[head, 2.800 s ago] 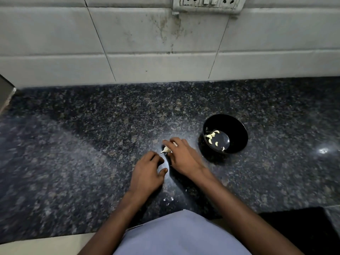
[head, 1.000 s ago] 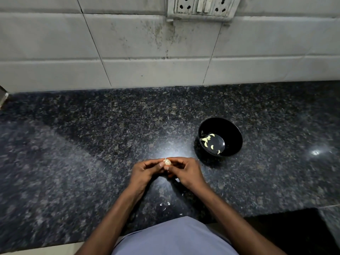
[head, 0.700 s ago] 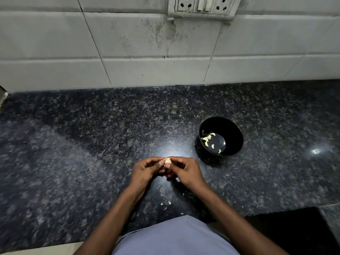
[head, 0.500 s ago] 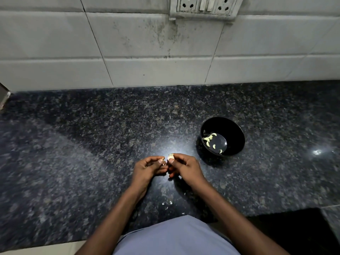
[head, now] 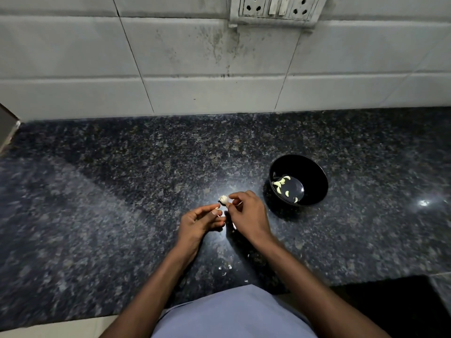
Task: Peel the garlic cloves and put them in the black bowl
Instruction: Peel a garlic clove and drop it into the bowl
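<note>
The right hand [head: 247,217] pinches a garlic clove [head: 223,199], too small to tell its axis; left hand [head: 199,224] loosely curled, holding nothing

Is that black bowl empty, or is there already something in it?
Not empty. The black bowl stands upright on the counter with several pale peeled garlic cloves lying on its bottom; most of the inside is bare.

Black bowl [head: 314,167] with pale yellow cloves [head: 280,182]; dark speckled granite counter [head: 122,203]; grey-white tiled wall [head: 170,57]; white garlic clove [head: 223,198].
</note>
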